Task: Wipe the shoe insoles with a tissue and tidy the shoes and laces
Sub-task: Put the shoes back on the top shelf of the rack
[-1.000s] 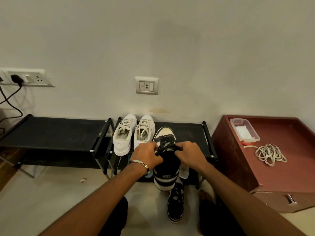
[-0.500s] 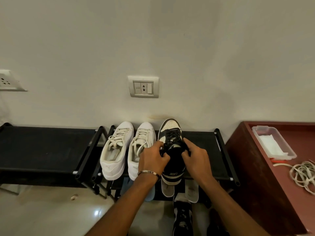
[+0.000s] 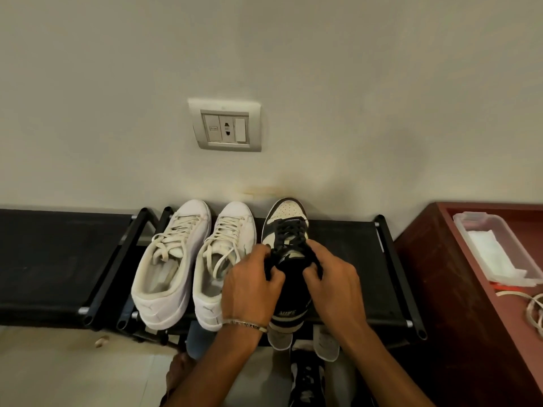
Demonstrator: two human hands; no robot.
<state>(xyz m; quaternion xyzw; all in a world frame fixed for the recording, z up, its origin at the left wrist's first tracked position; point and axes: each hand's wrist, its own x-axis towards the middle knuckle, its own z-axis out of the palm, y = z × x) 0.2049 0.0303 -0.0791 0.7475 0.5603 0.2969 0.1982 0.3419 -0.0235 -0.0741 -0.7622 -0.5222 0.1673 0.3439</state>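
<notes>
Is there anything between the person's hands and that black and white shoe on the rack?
Nothing visible. Both the left hand and the right hand already grip the black and white shoe at its laces. It sits on the shoe rack, right of the white shoes.

On the heel tab of the black-and-white sneaker (image 3: 289, 306) I can just make out blurred pale letters — they look like "NIKE", though I can't read them cleanly. The two white sneakers to its left, the far-left one (image 3: 164, 268) and the one beside it (image 3: 219, 265), each carry a faint leaping-cat logo near the heel, with no words I can read. The wall socket plate (image 3: 225, 124) bears a tiny label — too small for me to read.
</notes>
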